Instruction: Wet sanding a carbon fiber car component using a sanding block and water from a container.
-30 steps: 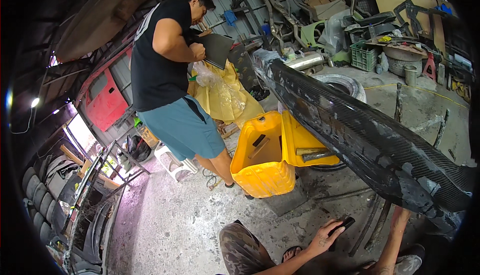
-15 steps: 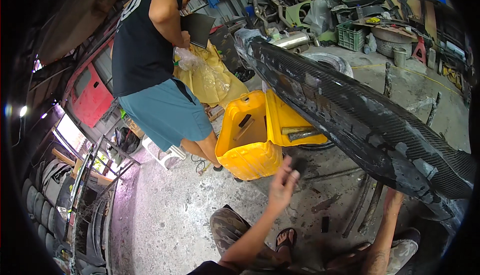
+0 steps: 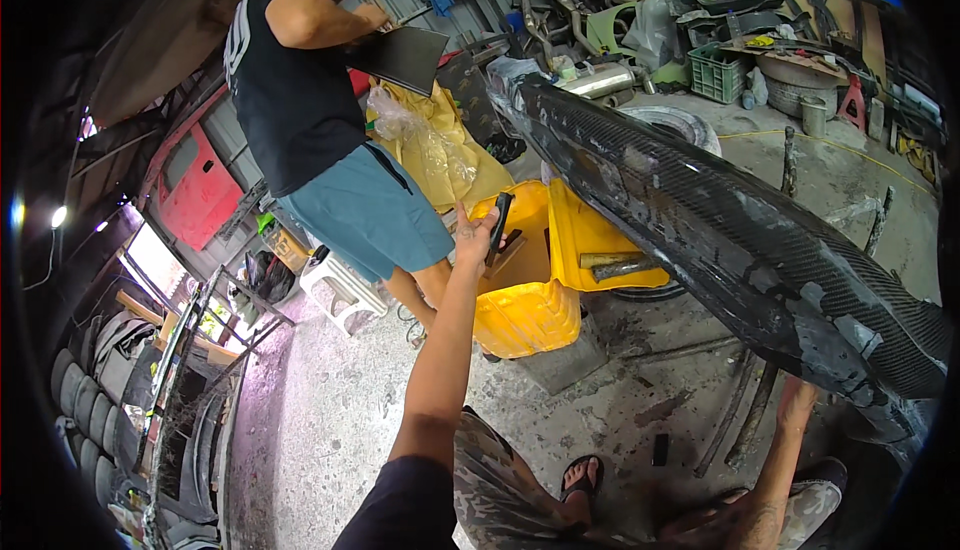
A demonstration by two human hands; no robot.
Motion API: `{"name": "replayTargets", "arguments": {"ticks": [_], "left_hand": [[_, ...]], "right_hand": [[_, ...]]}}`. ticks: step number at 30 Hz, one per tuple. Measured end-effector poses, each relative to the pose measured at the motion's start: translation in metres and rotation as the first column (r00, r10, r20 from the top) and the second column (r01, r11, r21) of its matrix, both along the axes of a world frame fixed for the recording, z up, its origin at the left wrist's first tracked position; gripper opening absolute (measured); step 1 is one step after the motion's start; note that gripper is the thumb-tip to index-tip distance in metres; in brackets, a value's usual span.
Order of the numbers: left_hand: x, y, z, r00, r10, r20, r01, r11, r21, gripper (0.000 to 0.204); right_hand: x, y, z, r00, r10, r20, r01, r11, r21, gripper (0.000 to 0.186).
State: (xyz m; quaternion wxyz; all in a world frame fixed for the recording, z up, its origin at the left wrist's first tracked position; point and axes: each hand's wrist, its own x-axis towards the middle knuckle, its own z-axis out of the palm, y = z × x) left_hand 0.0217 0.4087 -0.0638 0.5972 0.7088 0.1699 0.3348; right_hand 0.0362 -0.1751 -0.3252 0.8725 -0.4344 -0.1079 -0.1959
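A long, dark carbon-fibre part (image 3: pixel 720 250) with pale patches runs diagonally across the right. My right hand (image 3: pixel 797 400) holds its lower edge, fingertips partly hidden. My left hand (image 3: pixel 478 235) is stretched out over the yellow plastic container (image 3: pixel 520 320), gripping a black block (image 3: pixel 500 215), index finger raised. Brown pieces are inside the container, and pipe-like lengths (image 3: pixel 610 260) lie on its folded yellow flap. Another small black block (image 3: pixel 661 450) lies on the concrete by my foot.
A co-worker (image 3: pixel 300 120) stands ahead-left, handling a dark sheet (image 3: pixel 405 60) beside yellow sheeting. A white stool (image 3: pixel 345 290), metal rack (image 3: pixel 190 330), tyre (image 3: pixel 700 130), several rods (image 3: pixel 760 410), green crate (image 3: pixel 715 80) and piled car parts surround us.
My left hand let go of one black block, now on the floor, reached forward to the container and took hold of another. The co-worker's arm rose with the sheet. My right hand stays put.
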Motion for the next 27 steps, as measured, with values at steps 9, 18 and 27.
{"name": "replayTargets", "arguments": {"ticks": [9,18,27], "left_hand": [[0.013,0.008,-0.023,0.987,0.009,-0.158,0.015,0.988,0.154,0.084],[0.043,0.075,-0.061,0.733,-0.084,-0.675,0.470,0.780,0.414,0.052],[0.075,0.077,-0.012,0.862,0.287,-0.418,0.163,0.625,0.764,0.109]], "right_hand": [[0.004,-0.008,-0.005,1.000,0.018,0.017,-0.019,0.997,0.078,0.068],[-0.002,0.002,0.005,0.997,0.056,0.057,-0.059,0.997,0.052,0.066],[-0.027,-0.011,0.022,0.997,-0.044,-0.061,0.038,0.994,-0.104,0.074]]}}
